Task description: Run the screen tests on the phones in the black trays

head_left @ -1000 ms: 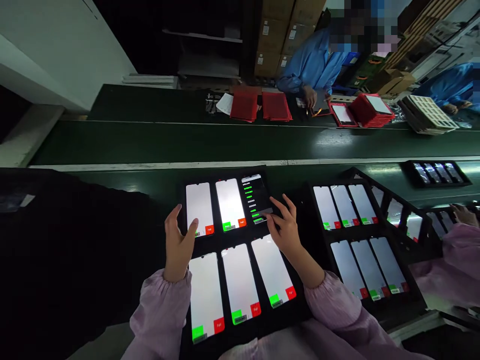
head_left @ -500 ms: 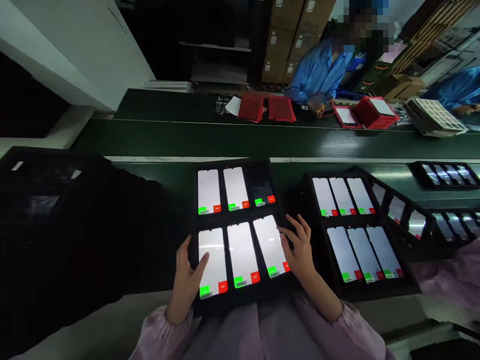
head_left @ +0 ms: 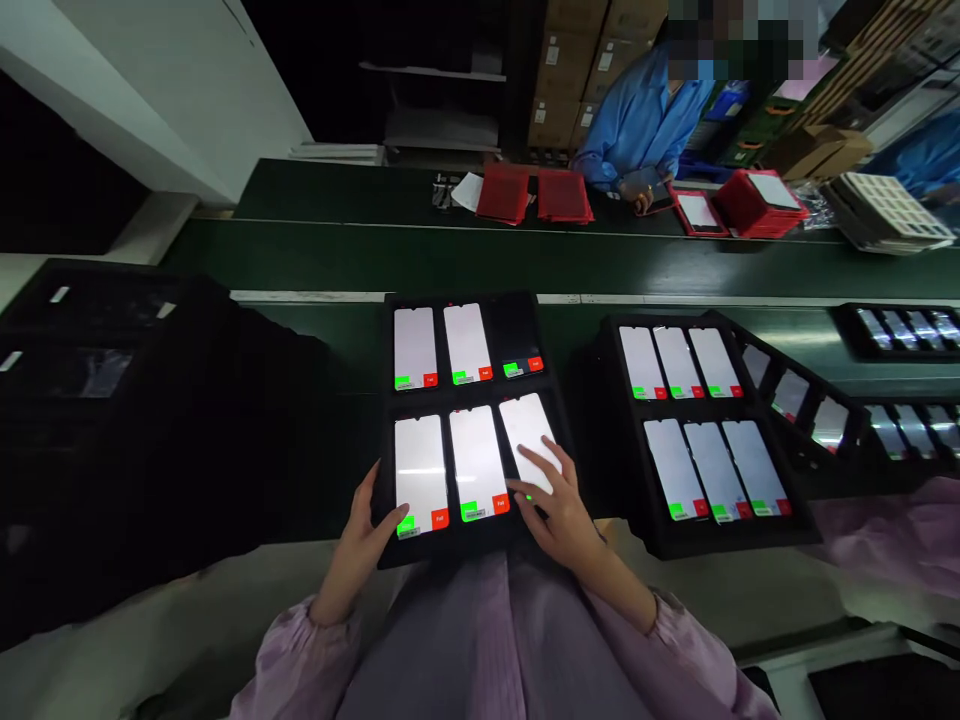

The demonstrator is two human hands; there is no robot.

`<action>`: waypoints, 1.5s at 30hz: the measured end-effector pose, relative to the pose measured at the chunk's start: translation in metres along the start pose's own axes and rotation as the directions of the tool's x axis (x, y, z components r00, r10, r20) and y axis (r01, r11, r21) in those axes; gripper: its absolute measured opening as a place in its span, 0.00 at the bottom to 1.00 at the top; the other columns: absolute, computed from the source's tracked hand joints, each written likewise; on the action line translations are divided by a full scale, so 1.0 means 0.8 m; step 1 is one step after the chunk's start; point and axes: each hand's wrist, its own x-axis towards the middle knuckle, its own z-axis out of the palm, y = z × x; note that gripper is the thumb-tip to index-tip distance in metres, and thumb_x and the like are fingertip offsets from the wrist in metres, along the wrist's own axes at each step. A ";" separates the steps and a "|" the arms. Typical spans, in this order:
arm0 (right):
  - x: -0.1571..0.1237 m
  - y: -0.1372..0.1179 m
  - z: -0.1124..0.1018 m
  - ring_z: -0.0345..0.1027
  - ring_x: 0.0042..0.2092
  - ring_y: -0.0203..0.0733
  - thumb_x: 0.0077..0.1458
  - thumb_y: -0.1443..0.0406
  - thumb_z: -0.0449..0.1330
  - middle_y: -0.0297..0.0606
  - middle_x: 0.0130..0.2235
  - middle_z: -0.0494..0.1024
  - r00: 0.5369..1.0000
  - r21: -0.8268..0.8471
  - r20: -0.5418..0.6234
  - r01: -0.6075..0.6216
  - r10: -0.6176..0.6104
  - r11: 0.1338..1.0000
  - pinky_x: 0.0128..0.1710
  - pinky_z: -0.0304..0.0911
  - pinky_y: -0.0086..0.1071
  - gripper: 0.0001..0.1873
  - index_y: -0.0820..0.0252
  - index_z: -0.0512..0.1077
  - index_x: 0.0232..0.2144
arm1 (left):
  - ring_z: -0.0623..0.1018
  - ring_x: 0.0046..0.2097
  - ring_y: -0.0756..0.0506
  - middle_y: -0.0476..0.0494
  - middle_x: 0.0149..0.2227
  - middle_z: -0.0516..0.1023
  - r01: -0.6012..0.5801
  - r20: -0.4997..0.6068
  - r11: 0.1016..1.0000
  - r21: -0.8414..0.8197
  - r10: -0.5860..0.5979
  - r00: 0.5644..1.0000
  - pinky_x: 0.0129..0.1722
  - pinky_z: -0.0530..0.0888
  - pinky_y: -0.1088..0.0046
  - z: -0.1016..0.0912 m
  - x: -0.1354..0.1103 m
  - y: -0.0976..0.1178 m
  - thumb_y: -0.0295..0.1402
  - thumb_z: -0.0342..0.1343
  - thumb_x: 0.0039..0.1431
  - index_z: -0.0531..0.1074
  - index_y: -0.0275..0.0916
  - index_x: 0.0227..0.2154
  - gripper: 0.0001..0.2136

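Note:
A black foam tray (head_left: 480, 392) lies in front of me with two rows of smartphones. Most screens glow white with a green and a red button at the bottom; the far-right phone (head_left: 516, 335) is dark above its buttons. My left hand (head_left: 358, 545) is open at the tray's left edge, its thumb over the green corner of the near-left phone (head_left: 420, 460). Fingers spread, my right hand (head_left: 562, 515) is over the lower part of the near-right phone (head_left: 527, 420) and hides its red button. One fingertip reaches beside the near-middle phone (head_left: 478, 450).
On the right stands a second tray (head_left: 637, 412) of lit phones, with further phone trays beyond. Dark stacked trays (head_left: 169, 290) stand at left. Across the green bench (head_left: 337, 255), a person in blue (head_left: 637, 110) handles a device near red sleeves (head_left: 502, 193).
My right hand has moved left and inward from the tray's right edge onto the near-right phone. My left thumb has come down to the near-left phone's green button. The view has tilted down slightly.

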 end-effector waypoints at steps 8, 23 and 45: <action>-0.013 0.059 -0.012 0.80 0.44 0.54 0.70 0.49 0.50 0.49 0.41 0.84 0.794 -0.034 0.042 -0.605 0.606 0.795 0.44 0.75 0.44 0.25 0.60 0.79 0.43 | 0.68 0.68 0.30 0.32 0.58 0.75 -0.096 -0.263 0.964 0.248 0.162 0.951 0.70 0.63 0.48 0.038 0.000 0.029 0.54 0.53 0.59 0.76 0.41 0.50 0.26; -0.089 0.060 -0.150 0.75 0.32 0.49 0.52 0.31 0.50 0.39 0.26 0.80 0.453 0.362 -0.250 -0.776 0.856 0.517 0.33 0.70 0.37 0.37 0.55 0.76 0.26 | 0.76 0.63 0.34 0.40 0.59 0.80 -0.089 0.135 0.996 0.013 0.086 0.987 0.66 0.71 0.50 0.117 -0.060 0.061 0.55 0.47 0.66 0.78 0.44 0.55 0.27; -0.057 0.001 0.011 0.68 0.63 0.54 0.68 0.65 0.54 0.46 0.53 0.80 0.858 -0.065 -0.367 -0.409 0.359 0.910 0.59 0.71 0.52 0.15 0.52 0.81 0.44 | 0.57 0.73 0.24 0.23 0.68 0.63 -0.452 0.009 0.704 0.547 0.535 0.845 0.67 0.55 0.29 0.113 0.025 0.056 0.40 0.53 0.59 0.71 0.39 0.58 0.25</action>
